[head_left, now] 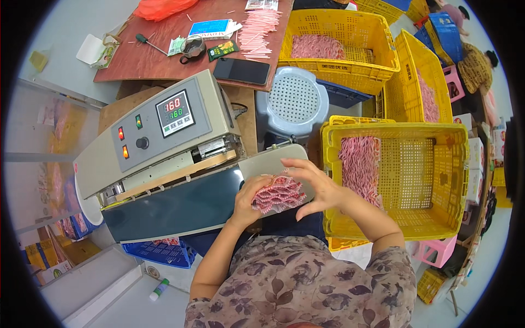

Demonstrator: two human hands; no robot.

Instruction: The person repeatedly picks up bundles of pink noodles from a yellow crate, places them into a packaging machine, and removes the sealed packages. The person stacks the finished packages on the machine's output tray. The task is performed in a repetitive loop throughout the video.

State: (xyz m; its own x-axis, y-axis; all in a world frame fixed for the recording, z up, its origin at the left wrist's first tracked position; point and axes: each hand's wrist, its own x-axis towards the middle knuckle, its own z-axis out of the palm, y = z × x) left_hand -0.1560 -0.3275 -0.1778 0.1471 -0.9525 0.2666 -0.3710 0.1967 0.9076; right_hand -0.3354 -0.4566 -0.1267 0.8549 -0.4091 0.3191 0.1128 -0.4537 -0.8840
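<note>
Holding the pink and white bundle (278, 195), the left hand (250, 201) grips its left side, over the front right end of the pale plate (262, 162) on the machine (101, 150). The right hand (320, 188) is wide, thumb and fingers apart, by the bundle's right side. A soft, even squeeze from both sides should work best, I think, so the wavy layers stay lined up and don't bend. I can't tell if the right fingers touch the bundle, or if it rests on the plate. Past the machine, a red bag (164, 7) at the worktop's (123, 63) far edge is partly out of view.
</note>
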